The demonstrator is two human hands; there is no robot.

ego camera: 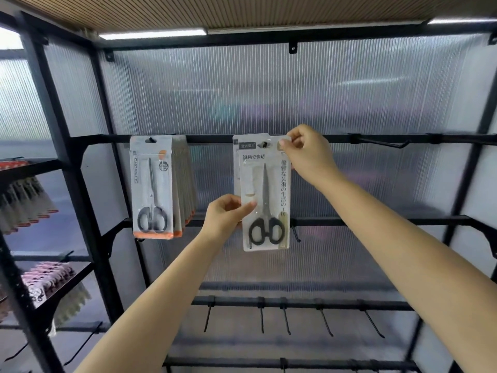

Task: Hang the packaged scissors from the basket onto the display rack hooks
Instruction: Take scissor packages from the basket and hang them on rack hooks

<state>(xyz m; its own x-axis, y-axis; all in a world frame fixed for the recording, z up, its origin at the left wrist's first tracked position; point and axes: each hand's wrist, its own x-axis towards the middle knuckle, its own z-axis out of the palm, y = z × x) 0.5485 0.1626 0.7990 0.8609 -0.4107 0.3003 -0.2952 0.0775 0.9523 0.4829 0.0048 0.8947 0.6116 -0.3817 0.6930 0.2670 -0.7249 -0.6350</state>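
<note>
Head view: the right hand pinches the top right corner of the scissors pack, thumb and forefinger pressed together at one o'clock from its middle. The left hand pinches its left edge at eight o'clock. The clear pack, black-handled scissors inside, is at the top rail of the rack, centre frame. At nine o'clock, a full hook of orange-trimmed packs.

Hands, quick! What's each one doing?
Left hand: pinching the scissors pack at its left edge.
Right hand: pinching its top right corner.
</note>
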